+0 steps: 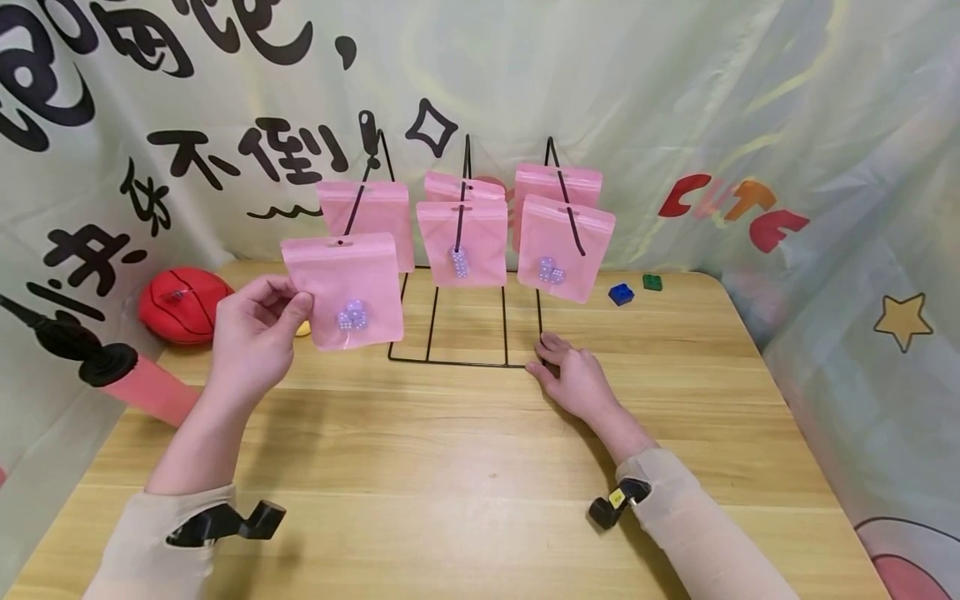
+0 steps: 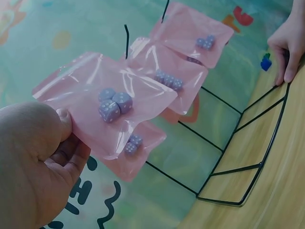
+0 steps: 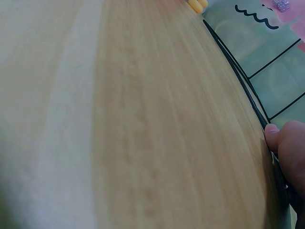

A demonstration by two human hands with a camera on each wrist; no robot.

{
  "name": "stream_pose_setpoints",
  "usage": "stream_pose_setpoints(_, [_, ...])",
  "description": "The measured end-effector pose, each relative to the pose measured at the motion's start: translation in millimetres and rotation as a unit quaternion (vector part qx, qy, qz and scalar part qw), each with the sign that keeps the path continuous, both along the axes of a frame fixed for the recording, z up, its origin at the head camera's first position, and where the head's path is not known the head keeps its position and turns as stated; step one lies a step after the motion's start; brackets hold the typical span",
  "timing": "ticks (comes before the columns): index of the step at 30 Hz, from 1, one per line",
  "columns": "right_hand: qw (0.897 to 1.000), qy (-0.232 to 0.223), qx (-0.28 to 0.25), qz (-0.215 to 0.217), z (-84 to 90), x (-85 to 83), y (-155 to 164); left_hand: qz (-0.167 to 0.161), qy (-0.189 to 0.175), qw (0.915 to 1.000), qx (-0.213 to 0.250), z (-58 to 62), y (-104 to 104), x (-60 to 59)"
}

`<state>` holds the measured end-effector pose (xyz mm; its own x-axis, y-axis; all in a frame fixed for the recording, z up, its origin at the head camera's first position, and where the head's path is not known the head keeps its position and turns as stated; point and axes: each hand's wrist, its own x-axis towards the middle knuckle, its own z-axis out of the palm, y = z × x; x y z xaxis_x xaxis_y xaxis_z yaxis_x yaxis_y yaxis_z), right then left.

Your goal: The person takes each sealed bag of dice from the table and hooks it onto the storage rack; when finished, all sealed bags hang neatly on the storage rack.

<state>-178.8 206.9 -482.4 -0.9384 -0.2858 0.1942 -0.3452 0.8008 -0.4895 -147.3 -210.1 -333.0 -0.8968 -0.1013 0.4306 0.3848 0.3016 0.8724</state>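
Note:
My left hand (image 1: 255,333) pinches a pink zip bag (image 1: 315,283) by its left edge, thumb in front. Purple dice (image 2: 114,105) show through this bag. Its top slot meets the tip of the left prong (image 1: 357,204) of a black wire display rack (image 1: 467,363); whether the prong passes through, I cannot tell. More pink bags hang on the prongs: a front bag (image 1: 435,233) in the middle, another front bag (image 1: 583,237) at the right, and others behind. My right hand (image 1: 576,379) holds the rack's base at its front right corner.
A red ball-shaped pouch (image 1: 185,304) and a pink cylinder with a black top (image 1: 150,387) are at the left. Small blue (image 1: 621,293) and green (image 1: 652,282) bricks lie right of the rack. A yellow object (image 3: 198,5) shows partly. Behind hangs a printed curtain (image 1: 675,100).

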Motion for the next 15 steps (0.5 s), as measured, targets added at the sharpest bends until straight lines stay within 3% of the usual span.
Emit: stream_pose_setpoints(15, [1.000,0.004,0.002,0.002,0.5,-0.4,0.8,0.015,-0.032,0.9992,-0.017,-7.7,-3.7,-26.3])
